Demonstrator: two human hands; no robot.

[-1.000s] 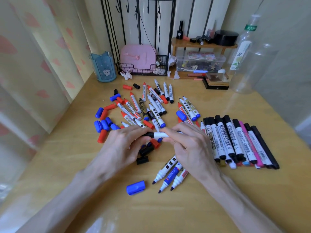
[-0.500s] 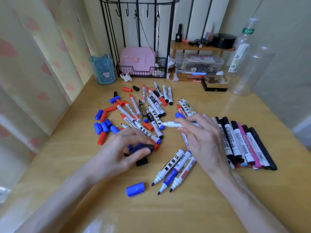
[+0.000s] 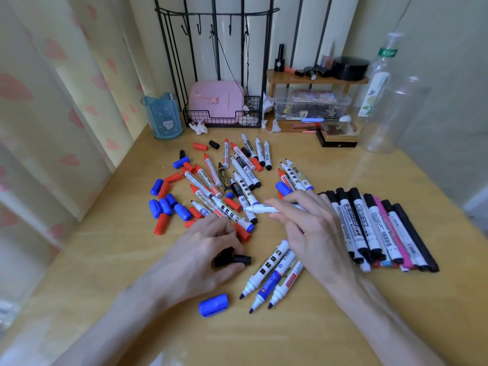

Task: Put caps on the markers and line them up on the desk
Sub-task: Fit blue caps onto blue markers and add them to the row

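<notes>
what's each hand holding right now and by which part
The right hand grips an uncapped marker by its barrel, with the tip free and pointing left. The left hand pinches a black cap by its sides.

This is a corner of somebody's home, a personal desk tucked by a window rather than any office. Pale curtains [image 3: 66,101] printed with pink hearts hang along the left. At the far edge of the wooden surface [image 3: 105,247] stands a blue pen cup [image 3: 164,117] with a cartoon cat. To its right is a black wire rack [image 3: 216,48] with hooks, and a pink case [image 3: 215,101] sits in its basket. Further right, a little wooden shelf [image 3: 317,80] carries a nail polish bottle [image 3: 280,58] and cosmetics above a clear box [image 3: 311,104] of trinkets. Plastic bottles [image 3: 377,80] stand at the far right.
</notes>
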